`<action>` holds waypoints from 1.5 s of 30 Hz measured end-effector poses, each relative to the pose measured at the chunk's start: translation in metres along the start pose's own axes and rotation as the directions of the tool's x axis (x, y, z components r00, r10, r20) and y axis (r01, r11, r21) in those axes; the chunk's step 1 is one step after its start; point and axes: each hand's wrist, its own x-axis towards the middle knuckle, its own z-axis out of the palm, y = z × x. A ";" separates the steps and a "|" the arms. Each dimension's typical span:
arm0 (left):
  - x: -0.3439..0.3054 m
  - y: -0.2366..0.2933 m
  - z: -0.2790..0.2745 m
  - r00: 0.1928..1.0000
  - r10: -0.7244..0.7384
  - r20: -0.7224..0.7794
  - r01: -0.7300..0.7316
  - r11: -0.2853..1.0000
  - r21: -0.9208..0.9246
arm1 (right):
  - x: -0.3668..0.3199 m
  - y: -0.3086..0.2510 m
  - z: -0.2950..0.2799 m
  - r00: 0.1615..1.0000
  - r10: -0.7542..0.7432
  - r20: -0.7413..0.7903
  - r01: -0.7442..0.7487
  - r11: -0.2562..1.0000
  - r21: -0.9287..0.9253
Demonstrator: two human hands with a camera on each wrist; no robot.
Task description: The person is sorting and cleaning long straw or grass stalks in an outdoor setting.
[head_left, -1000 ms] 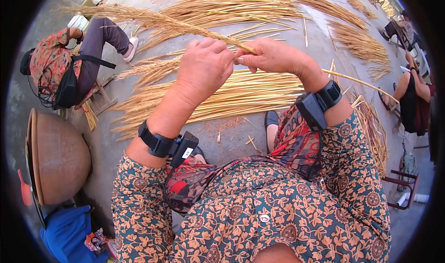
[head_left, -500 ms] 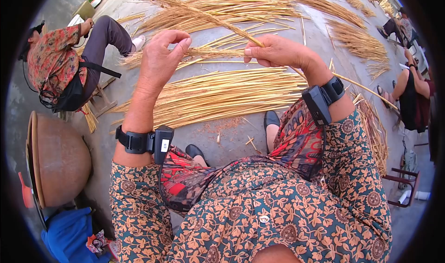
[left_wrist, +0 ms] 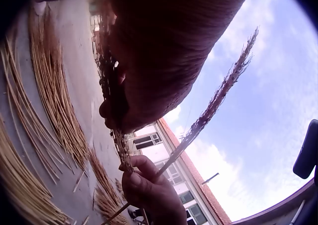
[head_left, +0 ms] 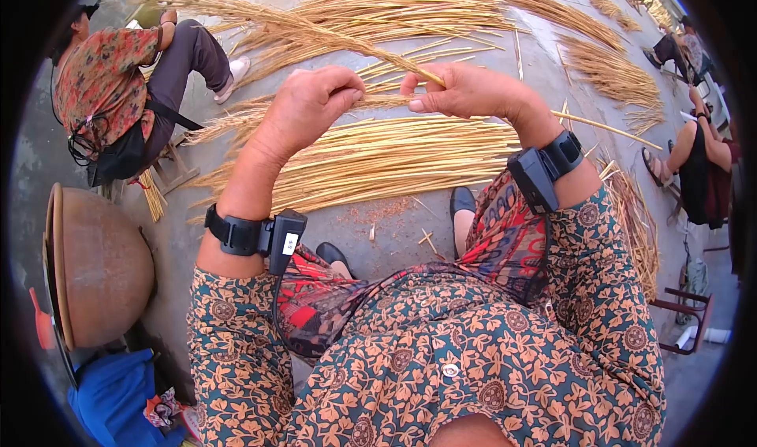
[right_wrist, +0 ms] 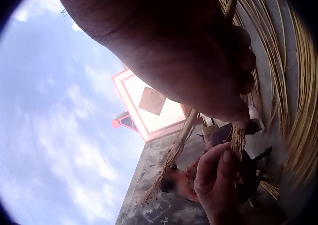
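Observation:
My right hand (head_left: 473, 91) grips a broomcorn stalk (head_left: 347, 41) whose long dry head points up and left. Its thumb and fingers also pinch a second broomcorn stalk (head_left: 386, 100), held lower, between the two hands. My left hand (head_left: 303, 108) pinches that second stalk's head between thumb and fingertips, a short way left of the right hand. In the left wrist view the first stalk's head (left_wrist: 213, 103) stands against the sky, while the other seedy head (left_wrist: 121, 148) runs between both hands. A bare stalk end (head_left: 607, 128) sticks out right, past my right wrist.
Bundles of broomcorn (head_left: 394, 163) lie on the concrete ground before my feet, with more (head_left: 615, 72) further off. A large clay pot (head_left: 106, 266) stands at left near a blue cloth (head_left: 118, 400). One person (head_left: 110, 92) sits at left; others sit at right.
My left hand let go of the stalks, drew away left with its fingers loosened, then came back right and now pinches the lower head. My right hand keeps its grip.

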 end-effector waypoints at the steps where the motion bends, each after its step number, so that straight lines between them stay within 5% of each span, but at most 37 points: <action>1: 0.000 0.000 0.000 0.999 -0.037 0.019 0.037 0.999 -0.003 | 0.001 0.002 0.000 1.000 0.027 0.012 -0.028 0.998 0.060; 3: -0.001 0.000 -0.001 0.997 -0.071 0.005 0.071 0.997 -0.016 | 0.002 0.006 0.001 0.996 0.077 0.041 -0.083 0.980 0.178; 8: -0.003 -0.008 0.004 0.968 -0.014 -0.252 -0.019 0.992 -0.128 | 0.001 0.003 0.001 0.996 0.078 -0.032 -0.074 0.991 0.114; 10: -0.002 -0.005 0.001 0.966 0.069 -0.250 -0.083 0.995 -0.049 | 0.002 0.002 0.001 0.995 0.086 -0.046 -0.082 0.994 0.077; 14: -0.001 0.007 -0.001 0.983 0.095 -0.155 -0.097 0.995 -0.007 | 0.005 0.005 0.002 0.996 0.000 -0.091 -0.004 0.999 -0.036; 18: -0.002 0.008 0.009 0.994 -0.085 -0.070 0.079 0.994 -0.081 | 0.006 0.006 0.004 0.988 -0.075 -0.139 0.058 0.991 -0.120; 24: -0.001 0.008 0.010 0.996 -0.086 0.000 0.085 0.992 -0.097 | 0.010 0.003 0.004 0.985 0.018 -0.174 -0.045 0.987 -0.154; 35: 0.004 0.011 0.012 0.954 -0.276 0.120 0.293 0.942 -0.164 | 0.020 0.014 0.013 0.940 -0.220 -0.262 0.107 0.916 -0.386; 38: 0.003 0.017 0.015 0.882 -0.460 0.102 0.471 0.862 -0.188 | 0.021 0.014 0.015 0.916 -0.275 -0.290 0.128 0.890 -0.438; 41: 0.007 0.017 0.009 0.874 -0.472 0.114 0.484 0.867 -0.123 | 0.023 0.010 0.011 0.928 -0.228 -0.294 0.091 0.905 -0.416; 45: 0.002 -0.010 0.011 0.950 -0.292 0.108 0.309 0.927 -0.212 | 0.023 0.014 0.012 0.944 -0.182 -0.275 0.083 0.938 -0.337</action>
